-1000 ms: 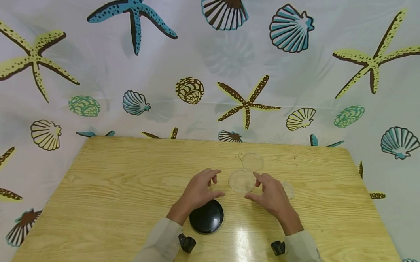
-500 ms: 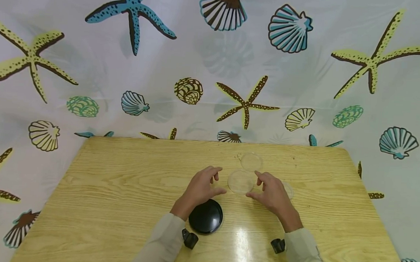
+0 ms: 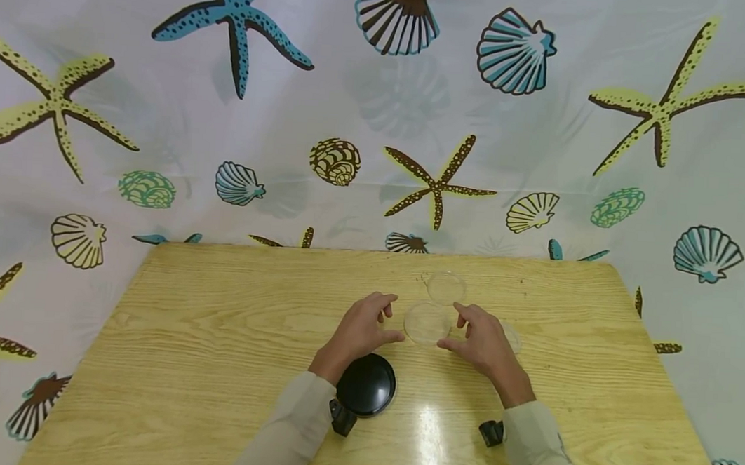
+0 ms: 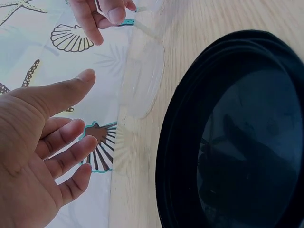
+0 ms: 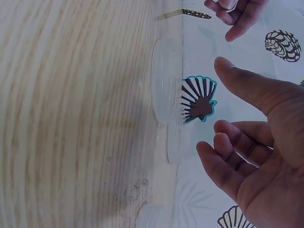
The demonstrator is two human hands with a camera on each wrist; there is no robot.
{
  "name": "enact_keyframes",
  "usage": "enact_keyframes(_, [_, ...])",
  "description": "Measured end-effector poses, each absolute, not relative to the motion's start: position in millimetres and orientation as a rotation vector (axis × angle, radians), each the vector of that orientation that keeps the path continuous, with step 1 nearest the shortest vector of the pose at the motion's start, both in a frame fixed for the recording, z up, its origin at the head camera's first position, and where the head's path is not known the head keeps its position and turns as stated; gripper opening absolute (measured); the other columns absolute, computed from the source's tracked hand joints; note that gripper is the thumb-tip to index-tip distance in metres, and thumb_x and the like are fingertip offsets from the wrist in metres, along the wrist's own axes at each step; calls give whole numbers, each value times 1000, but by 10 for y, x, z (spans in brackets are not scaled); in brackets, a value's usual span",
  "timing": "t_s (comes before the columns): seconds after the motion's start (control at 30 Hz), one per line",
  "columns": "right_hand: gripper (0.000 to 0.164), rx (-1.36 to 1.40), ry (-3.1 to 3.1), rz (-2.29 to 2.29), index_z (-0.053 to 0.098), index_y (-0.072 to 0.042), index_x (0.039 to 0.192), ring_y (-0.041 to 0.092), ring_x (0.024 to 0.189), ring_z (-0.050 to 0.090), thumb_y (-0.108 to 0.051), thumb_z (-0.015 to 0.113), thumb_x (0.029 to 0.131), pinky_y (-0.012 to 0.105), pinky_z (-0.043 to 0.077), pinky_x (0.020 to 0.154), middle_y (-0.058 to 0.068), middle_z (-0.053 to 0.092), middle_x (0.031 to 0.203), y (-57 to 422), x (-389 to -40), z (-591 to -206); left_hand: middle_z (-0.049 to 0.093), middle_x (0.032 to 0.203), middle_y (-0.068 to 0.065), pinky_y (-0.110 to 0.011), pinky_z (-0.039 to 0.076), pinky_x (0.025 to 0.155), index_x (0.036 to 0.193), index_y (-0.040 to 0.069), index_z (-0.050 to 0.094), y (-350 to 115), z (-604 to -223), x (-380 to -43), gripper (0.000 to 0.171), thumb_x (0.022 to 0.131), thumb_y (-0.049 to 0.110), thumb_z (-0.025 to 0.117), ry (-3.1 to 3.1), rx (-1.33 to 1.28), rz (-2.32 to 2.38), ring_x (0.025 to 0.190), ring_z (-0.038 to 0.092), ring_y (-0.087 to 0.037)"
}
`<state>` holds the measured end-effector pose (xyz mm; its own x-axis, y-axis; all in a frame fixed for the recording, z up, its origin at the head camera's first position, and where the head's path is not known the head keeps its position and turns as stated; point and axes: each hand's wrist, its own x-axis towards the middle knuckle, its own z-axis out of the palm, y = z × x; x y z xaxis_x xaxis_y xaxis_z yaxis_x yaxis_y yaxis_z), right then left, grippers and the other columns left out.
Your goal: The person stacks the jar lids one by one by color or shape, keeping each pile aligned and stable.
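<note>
A clear, shallow round lid-like disc (image 3: 427, 324) lies on the table between my two hands. My left hand (image 3: 363, 326) hovers at its left side, thumb and fingers spread apart and holding nothing. On the other side, the thumb and fingertips of my right hand (image 3: 482, 341) overlap the disc's right edge in the head view, with nothing gripped. A second clear disc (image 3: 446, 287) lies just behind, and a third (image 3: 511, 337) is partly hidden by my right hand. Below my left wrist sits a glossy black round lid or dish (image 3: 367, 387), its raised rim (image 4: 167, 156) large in the left wrist view.
The wooden table (image 3: 214, 365) meets a white curtain (image 3: 277, 129) printed with shells and starfish at its far edge and sides. Black camera mounts stick out from both wrists, the left mount (image 3: 342, 418) overlapping the black dish's edge in the head view.
My left hand has shifted slightly right and forward, its thumb coming closer to the middle clear disc. My right hand has barely moved, and the discs and black dish stay in place.
</note>
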<state>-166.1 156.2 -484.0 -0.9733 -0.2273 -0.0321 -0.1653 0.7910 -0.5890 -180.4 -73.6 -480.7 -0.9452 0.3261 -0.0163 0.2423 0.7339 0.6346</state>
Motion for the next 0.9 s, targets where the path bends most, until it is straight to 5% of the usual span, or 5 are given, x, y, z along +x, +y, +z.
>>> enact_keyframes(0.9, [72, -284, 2873, -889, 49, 4, 134, 13, 67, 49, -31, 79, 77, 27, 42, 61, 10, 59, 94, 1564, -1764, -4964, 58, 104, -7, -33, 41, 73, 137, 8, 48, -609, -4916, -1966, 69, 79, 28, 78, 2733, 375, 900, 82, 48, -16])
